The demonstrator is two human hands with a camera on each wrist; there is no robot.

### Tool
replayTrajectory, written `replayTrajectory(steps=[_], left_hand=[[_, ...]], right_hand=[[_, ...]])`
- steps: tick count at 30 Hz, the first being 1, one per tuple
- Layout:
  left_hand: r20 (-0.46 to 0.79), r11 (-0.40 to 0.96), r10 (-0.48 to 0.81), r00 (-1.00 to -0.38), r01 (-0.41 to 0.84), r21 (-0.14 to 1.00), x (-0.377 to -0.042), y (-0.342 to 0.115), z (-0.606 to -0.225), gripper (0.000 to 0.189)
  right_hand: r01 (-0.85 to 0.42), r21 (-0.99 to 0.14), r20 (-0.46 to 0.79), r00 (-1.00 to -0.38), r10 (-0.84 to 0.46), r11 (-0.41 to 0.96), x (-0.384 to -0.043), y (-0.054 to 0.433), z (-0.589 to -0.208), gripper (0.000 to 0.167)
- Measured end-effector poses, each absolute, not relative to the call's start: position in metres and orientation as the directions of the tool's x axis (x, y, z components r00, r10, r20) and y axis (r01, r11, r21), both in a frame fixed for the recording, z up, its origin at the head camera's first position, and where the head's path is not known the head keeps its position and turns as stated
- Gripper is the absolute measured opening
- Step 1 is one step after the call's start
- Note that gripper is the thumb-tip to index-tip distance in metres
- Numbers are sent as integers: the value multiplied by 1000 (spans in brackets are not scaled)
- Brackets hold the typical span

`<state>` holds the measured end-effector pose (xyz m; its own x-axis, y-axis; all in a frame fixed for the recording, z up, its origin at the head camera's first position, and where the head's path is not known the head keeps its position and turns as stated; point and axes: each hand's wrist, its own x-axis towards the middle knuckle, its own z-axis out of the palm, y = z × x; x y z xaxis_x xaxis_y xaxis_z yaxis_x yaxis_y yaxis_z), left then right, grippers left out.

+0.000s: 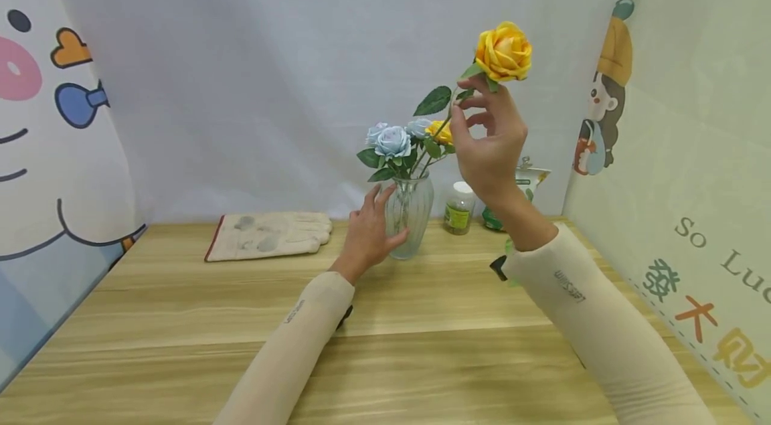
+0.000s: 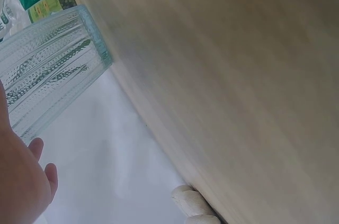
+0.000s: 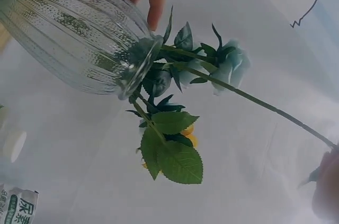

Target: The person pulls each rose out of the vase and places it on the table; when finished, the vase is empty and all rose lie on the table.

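Note:
My right hand (image 1: 490, 137) pinches a yellow rose (image 1: 504, 52) by its stem, just under the bloom. The long green stem (image 3: 265, 106) slants down into the mouth of a ribbed clear glass vase (image 1: 415, 214). Several pale blue roses (image 1: 393, 142) and another yellow rose (image 1: 442, 132) stand in that vase. Around the vase's left side, my left hand (image 1: 369, 231) holds it with thumb in front and a finger near the rim; some fingers stick out past the glass in the left wrist view. In the right wrist view only part of my right hand shows, at the right edge.
White work gloves (image 1: 268, 235) lie flat on the wooden table (image 1: 385, 358), left of the vase. To its right stand a white-capped jar (image 1: 459, 209) with a green label and a clipped bag (image 1: 530, 179), partly behind my right arm. Printed cloth hangs around the table.

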<state>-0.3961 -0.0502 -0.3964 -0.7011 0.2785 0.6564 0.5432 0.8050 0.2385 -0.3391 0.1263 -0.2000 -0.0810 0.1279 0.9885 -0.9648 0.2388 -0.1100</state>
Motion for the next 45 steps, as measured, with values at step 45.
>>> replayTrajectory(steps=[45], left_hand=[[637, 801, 284, -716, 542, 253, -395, -51, -396, 90]], right_hand=[[-817, -522, 775, -574, -264, 245, -263, 196, -264, 45]])
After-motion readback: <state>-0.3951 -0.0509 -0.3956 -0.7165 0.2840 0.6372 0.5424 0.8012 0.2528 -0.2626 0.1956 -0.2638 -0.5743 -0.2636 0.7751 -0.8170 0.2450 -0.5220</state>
